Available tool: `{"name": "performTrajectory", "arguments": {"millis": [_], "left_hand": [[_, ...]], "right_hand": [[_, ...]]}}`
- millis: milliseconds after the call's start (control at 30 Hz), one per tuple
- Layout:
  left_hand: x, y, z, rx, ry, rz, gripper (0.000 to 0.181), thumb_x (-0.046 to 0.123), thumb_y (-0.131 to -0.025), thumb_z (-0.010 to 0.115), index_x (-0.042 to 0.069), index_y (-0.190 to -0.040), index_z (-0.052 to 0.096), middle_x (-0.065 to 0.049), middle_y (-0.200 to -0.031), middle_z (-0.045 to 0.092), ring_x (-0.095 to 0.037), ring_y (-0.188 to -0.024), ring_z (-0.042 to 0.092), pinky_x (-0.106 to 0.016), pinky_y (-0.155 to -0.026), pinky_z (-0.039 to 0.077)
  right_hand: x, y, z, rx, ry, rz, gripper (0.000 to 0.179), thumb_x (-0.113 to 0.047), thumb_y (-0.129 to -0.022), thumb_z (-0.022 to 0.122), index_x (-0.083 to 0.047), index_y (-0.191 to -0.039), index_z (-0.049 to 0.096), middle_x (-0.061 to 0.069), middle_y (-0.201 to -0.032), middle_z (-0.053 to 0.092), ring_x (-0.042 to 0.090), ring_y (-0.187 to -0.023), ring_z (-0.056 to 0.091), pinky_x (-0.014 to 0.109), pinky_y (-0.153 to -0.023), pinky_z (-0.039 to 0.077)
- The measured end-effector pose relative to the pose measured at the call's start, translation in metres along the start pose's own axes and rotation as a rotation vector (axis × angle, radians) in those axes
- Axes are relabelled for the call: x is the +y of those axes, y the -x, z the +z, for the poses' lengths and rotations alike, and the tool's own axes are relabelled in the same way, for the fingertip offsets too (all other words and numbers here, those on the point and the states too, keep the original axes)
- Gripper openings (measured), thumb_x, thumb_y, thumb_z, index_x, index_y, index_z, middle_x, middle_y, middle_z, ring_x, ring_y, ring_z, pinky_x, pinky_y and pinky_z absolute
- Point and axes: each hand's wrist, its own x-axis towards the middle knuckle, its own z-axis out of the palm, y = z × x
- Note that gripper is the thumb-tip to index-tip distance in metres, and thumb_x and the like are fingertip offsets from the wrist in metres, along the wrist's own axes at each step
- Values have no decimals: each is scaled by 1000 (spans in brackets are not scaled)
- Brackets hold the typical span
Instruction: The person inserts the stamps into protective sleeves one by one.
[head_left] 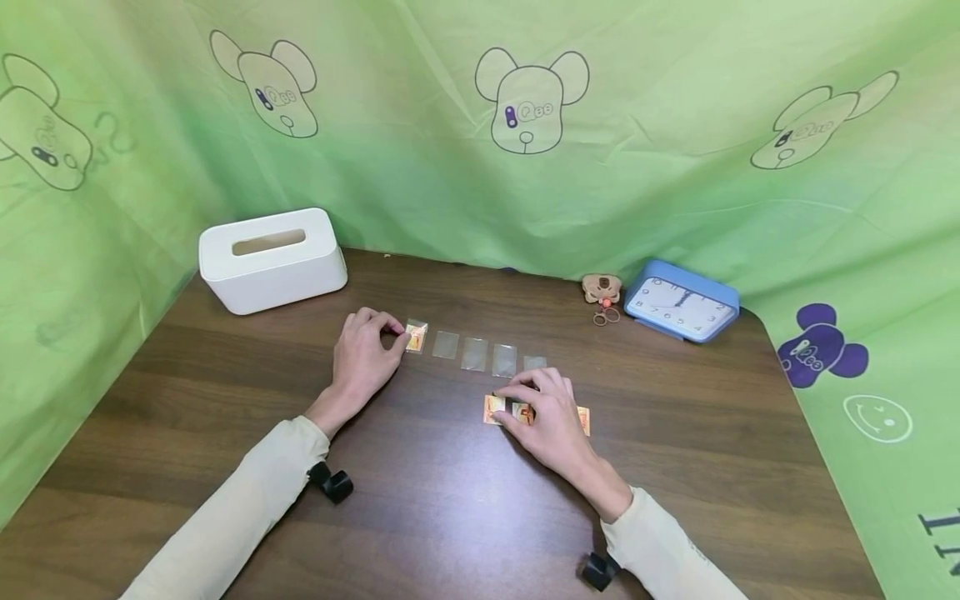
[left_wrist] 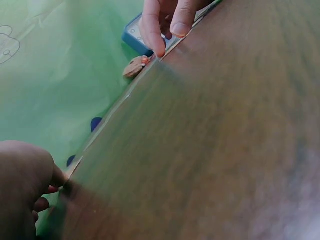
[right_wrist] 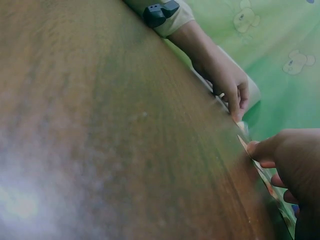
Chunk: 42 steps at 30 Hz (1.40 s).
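On the left, a small orange-and-yellow card (head_left: 416, 337) lies in a clear sleeve. My left hand (head_left: 365, 350) pinches the sleeve's left edge between thumb and forefinger. To its right runs a row of clear sleeves (head_left: 474, 354), with the rightmost partly behind the other hand. Nearer to me, my right hand (head_left: 551, 417) reaches over a row of similar small cards. Its thumb and forefinger hold the leftmost card (head_left: 492, 409) at the edges. Another card (head_left: 522, 412) shows between the fingers, and one more (head_left: 583, 420) sticks out beyond the hand; the palm hides what lies between.
A white tissue box (head_left: 273, 262) stands at the back left of the brown wooden table (head_left: 420, 500). At the back right are a blue clock (head_left: 682, 302) and a brown animal-shaped keychain (head_left: 602, 289). Green printed cloth (head_left: 420, 167) hangs behind the table and along its sides.
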Motion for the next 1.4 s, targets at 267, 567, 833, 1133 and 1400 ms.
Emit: {"name": "performTrajectory", "arguments": {"millis": [267,567,833,1133,1400], "left_hand": [[1,1,0,-9,30,-24,15,20,-97,85,8,-105,80,-15,-114,69,-38,-109,64,-58,-87,54],[2,1,2,-5,72,-52,27,24,-101,82,5,-119,75,-15,-120,68,-36,-104,64,-55,-86,52],[1,-2,5,47,120,37,21,16,-97,85,3,-113,79,-19,-121,65,-43,-116,54,-56,-98,46],[8,-3,11,-26,134,125,21,20,-93,91,10,-110,83,-17,-132,63,-44,-129,47,-61,-110,36],[14,-5,16,-113,46,170,40,38,-94,90,16,-127,84,-19,-151,57,-46,-145,36,-64,-108,30]], "right_hand": [[1,-1,1,-3,-12,-14,26,-13,-81,100,-15,-104,87,4,-111,74,29,-111,60,50,-94,40],[-1,-3,-1,0,-47,-4,30,-12,-79,101,-15,-104,86,1,-110,76,27,-112,61,47,-92,39],[-2,-4,-1,12,-80,-9,31,-9,-78,101,-16,-104,84,0,-104,81,23,-106,64,46,-91,41],[-1,-3,1,54,-112,-52,34,-4,-76,100,-15,-104,84,-3,-98,82,20,-98,67,44,-91,42],[-1,-4,3,44,-103,-85,27,-3,-78,99,-16,-99,88,-5,-91,78,18,-96,64,41,-87,43]]}}
